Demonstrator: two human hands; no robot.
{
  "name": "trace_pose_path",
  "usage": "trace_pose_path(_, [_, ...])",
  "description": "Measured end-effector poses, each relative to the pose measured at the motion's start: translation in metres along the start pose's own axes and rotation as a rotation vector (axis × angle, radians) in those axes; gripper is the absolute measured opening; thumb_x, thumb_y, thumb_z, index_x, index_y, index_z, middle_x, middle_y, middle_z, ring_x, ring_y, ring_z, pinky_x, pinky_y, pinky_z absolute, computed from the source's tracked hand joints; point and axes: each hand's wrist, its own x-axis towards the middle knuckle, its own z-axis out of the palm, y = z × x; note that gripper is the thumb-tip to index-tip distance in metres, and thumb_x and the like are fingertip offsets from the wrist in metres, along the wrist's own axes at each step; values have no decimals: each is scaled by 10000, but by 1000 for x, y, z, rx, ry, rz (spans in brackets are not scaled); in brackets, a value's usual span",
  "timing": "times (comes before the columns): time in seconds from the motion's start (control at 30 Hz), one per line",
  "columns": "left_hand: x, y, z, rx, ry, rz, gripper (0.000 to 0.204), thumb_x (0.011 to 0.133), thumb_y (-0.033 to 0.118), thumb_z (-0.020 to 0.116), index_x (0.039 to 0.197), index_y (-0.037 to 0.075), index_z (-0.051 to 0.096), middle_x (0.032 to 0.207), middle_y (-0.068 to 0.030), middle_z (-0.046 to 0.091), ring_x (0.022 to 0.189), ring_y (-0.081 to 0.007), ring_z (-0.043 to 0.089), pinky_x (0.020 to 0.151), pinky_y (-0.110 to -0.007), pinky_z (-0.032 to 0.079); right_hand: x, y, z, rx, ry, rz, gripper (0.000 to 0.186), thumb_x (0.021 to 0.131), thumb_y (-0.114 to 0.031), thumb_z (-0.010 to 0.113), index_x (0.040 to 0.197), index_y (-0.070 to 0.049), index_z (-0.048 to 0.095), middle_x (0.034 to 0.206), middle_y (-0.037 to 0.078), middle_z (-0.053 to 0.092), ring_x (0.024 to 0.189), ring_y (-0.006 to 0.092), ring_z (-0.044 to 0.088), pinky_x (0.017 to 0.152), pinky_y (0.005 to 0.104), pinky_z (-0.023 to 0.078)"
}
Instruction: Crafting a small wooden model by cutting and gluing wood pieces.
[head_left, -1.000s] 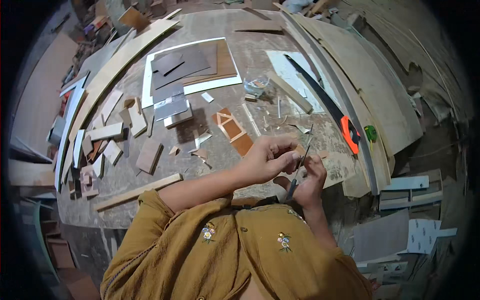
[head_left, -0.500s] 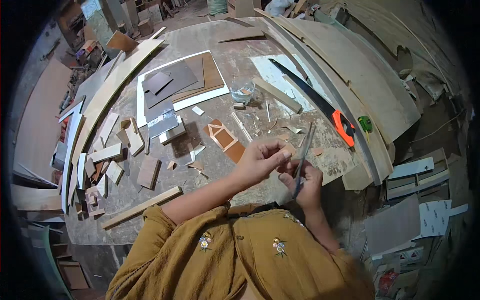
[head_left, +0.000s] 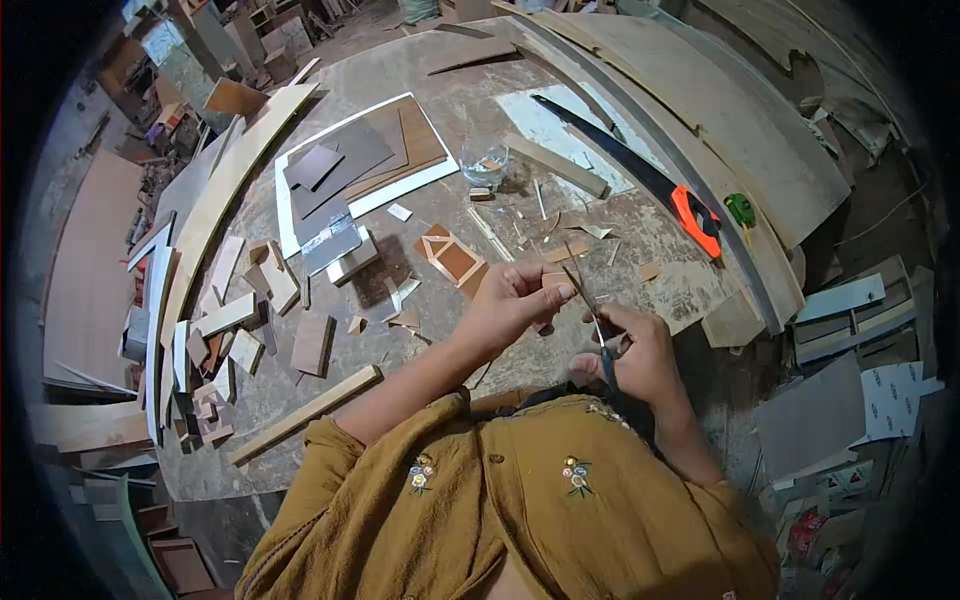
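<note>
Over the near middle of the workbench (head_left: 430, 70), my left hand (head_left: 512, 312) pinches a small piece of thin tan veneer (head_left: 556, 281) between thumb and fingertips. To its right, my right hand (head_left: 640, 352) is closed round the dark handles of a pair of scissors (head_left: 600, 328). The blades point up and left, right beside the veneer; whether they touch it I cannot tell. Just beyond my left hand lies a brown panel (head_left: 459, 262) with light wood strips set on it in a frame-like pattern.
Wood offcuts (head_left: 228, 315) crowd the left. A handsaw (head_left: 695, 220) with an orange handle and a green tape measure (head_left: 740, 210) lie at right. Dark sheets (head_left: 350, 170) rest on a white-edged board, near a glass bowl (head_left: 485, 170). A wood strip (head_left: 305, 415) lies by my left forearm.
The scissors have swung from leaning right to leaning left, bringing their blades beside the veneer. My right hand has turned and shifted slightly right. The whole view has shifted a little.
</note>
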Motion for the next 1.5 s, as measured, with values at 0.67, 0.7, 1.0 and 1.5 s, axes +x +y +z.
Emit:
trace_pose_path(0.67, [-13,7,-4,77,-179,-25,94,868,96,672,850,4,666,722,71,565,650,3,459,553,-196,374,-5,6,2,24,-69,-120,575,572,-454,877,741,-1,567,583,35,458,527,128,435,479,278,333])
trace_pose_path(0.7, [-13,8,-3,99,-170,-34,95,869,95,671,847,3,666,718,74,562,649,5,456,549,-195,373,-6,6,2,-6,-46,-122,549,566,-414,886,736,1,569,577,34,458,518,126,437,476,281,337])
trace_pose_path(1.0, [-9,9,-3,107,-281,-64,82,850,-16,605,905,-38,663,770,40,619,704,-17,507,622,-203,433,-2,12,4,-138,23,-254,681,530,-522,857,874,-6,575,705,91,491,619,252,492,543,336,396])
trace_pose_path(1.5, [24,7,23,173,-325,-87,163,916,166,629,839,23,625,663,76,494,612,-13,411,525,-219,343,-25,25,-13,-117,169,-135,419,592,-258,885,691,-6,565,551,70,438,495,184,402,464,306,343])
